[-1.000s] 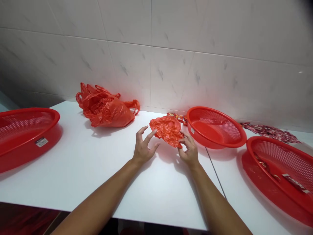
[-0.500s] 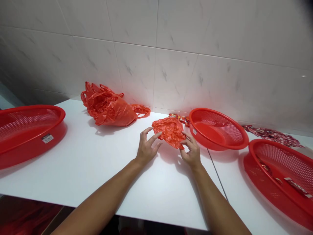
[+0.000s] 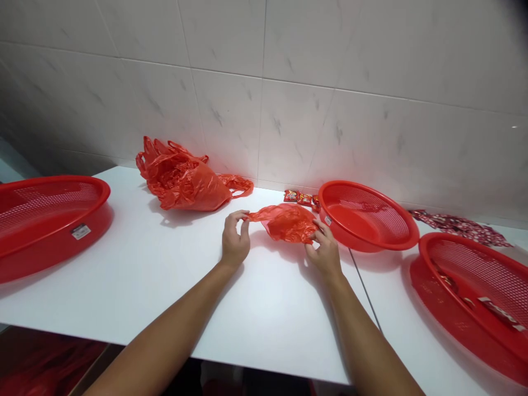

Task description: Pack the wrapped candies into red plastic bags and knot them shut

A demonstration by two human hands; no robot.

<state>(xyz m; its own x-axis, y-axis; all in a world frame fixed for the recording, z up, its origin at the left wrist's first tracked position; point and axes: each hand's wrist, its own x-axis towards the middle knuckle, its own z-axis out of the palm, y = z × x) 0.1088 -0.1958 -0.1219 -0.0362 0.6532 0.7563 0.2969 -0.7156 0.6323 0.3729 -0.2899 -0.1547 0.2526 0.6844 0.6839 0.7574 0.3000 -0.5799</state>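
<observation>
A small crumpled red plastic bag (image 3: 286, 221) lies on the white table (image 3: 173, 286) in front of me. My left hand (image 3: 234, 239) pinches its left corner between thumb and fingers. My right hand (image 3: 325, 248) grips its right edge, fingers curled on the plastic. The bag is stretched a little between the two hands. Just right of it stands a round red mesh basket (image 3: 367, 215).
A heap of red plastic bags (image 3: 181, 177) lies near the tiled wall. A large red basket (image 3: 45, 217) sits at the left, another (image 3: 474, 291) at the right with wrappers inside. Small red packets (image 3: 299, 197) and patterned wrappers (image 3: 457, 225) lie by the wall.
My left hand went from open and hovering to pinching the bag's left corner and drawing it leftward. The bag has flattened and spread. My right hand kept its hold.
</observation>
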